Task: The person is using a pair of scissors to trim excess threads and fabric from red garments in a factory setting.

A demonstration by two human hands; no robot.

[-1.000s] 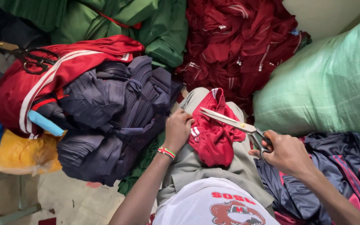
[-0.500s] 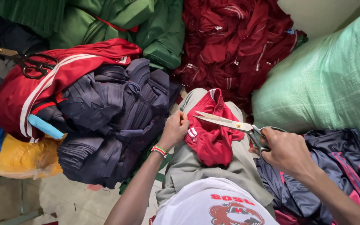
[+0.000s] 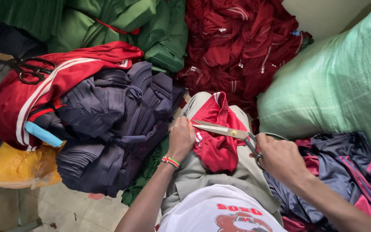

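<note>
Red cloth (image 3: pixel 215 146) lies bunched on your lap, and everything else here is placed from it. Far to its upper left, a spare pair of black-handled scissors (image 3: pixel 22 68) rests on a red jacket (image 3: pixel 61 81); nearer, on the left, a heap of navy garments (image 3: pixel 112 124) sits just beside your knee. Your left hand (image 3: pixel 181 138) touches the cloth's left edge, fingers pressed together and pinching the fabric there. The shears (image 3: pixel 226 130) cross the cloth's upper part, long axis running left to right and tilting slightly down toward the handles, tip close by your left thumb. Whether the blades stand apart, you cannot tell. Your right hand (image 3: pixel 280 157) sits just right of the cloth, closed through the handle loops. Left hand is nearer the cloth; the right feeds the blades in from the right. Behind, up right, a green sack (image 3: pixel 336 86).
</note>
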